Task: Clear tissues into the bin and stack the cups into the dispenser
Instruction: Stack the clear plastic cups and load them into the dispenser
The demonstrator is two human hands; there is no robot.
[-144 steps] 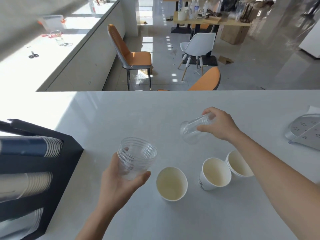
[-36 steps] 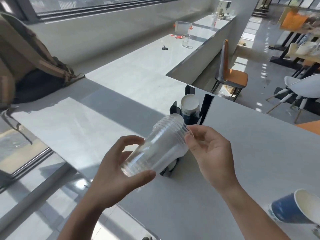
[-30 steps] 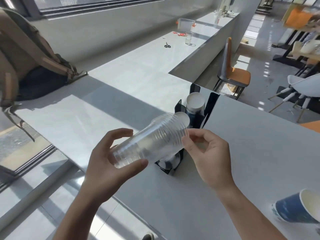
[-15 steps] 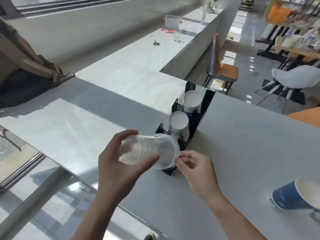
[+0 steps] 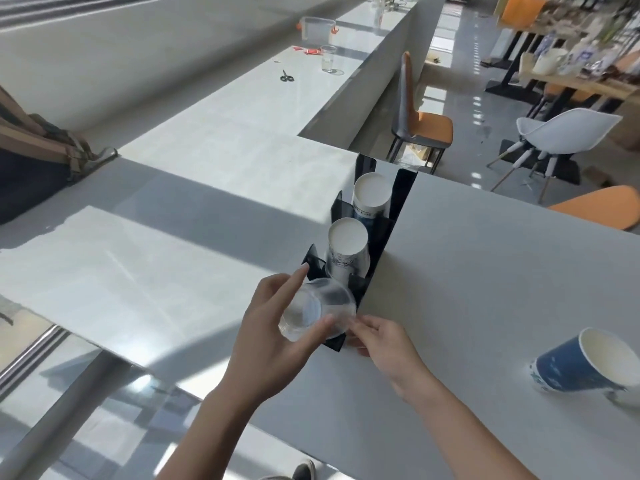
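Note:
A stack of clear plastic cups (image 5: 313,311) lies on its side in the nearest slot of the black cup dispenser (image 5: 388,230), base toward me. My left hand (image 5: 273,337) wraps around the stack from the left. My right hand (image 5: 384,341) touches the stack's rim and the dispenser's near end with its fingertips. Two stacks of paper cups (image 5: 347,249) fill the slots behind, white bases showing. A blue paper cup (image 5: 581,367) lies tipped on the table at the right.
The dispenser stands at the left edge of the grey table (image 5: 485,271), with a drop to the floor beside it. A brown backpack (image 5: 31,161) rests on the ledge at left. Chairs (image 5: 419,123) stand beyond the table.
The clear cup stack has turned and gone down into the dispenser's nearest slot. Both hands followed it forward and down. The view has tilted a little.

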